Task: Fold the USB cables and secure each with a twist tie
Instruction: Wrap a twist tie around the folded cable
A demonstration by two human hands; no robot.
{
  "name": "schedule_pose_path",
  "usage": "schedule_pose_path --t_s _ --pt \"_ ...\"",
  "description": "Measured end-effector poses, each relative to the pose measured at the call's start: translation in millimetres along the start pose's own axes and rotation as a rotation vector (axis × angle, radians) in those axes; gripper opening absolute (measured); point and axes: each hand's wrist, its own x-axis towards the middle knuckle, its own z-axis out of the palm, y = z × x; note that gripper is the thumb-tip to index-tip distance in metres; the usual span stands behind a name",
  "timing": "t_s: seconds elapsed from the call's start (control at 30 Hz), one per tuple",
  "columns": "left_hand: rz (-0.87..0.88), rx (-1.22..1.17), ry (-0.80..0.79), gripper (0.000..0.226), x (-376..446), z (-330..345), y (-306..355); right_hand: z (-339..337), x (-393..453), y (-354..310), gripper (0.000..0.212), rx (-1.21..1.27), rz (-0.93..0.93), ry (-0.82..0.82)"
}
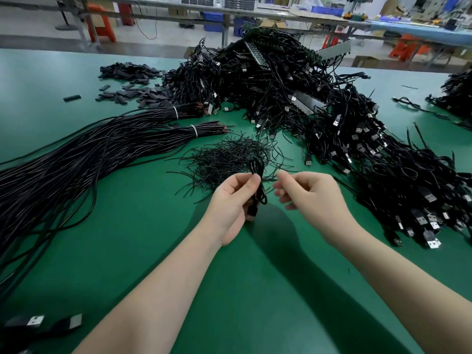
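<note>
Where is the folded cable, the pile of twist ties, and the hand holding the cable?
folded cable (258, 175): head view, on its upper loop.
pile of twist ties (227, 155): head view, middle of heap.
left hand (233, 200): head view, on its palm.

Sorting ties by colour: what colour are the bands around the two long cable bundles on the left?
White bands, plain in the head view.

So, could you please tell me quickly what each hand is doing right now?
Left hand: grips a folded USB cable.
Right hand: fingers curled beside the cable; whether it pinches anything cannot be told.
</note>
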Motion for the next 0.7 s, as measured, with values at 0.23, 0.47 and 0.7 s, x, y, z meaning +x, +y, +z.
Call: schedule_pose_path --t_s 0.23,0.47,0.7 --pt "0.055 -0.002 -0.076 0.007 1 -2 -4 -8 8 -3 0.013 0.318 0.348 -0.272" --pt "0.064 0.067 -0.058 0.001 -1 2 -4 -2 1 -3 0.018 -0.127 -0.011 -0.064" --pt "-0.082 0.091 -0.072 0.022 -2 0 4 9 -1 14 0.018 -0.919 -1.104 0.171"
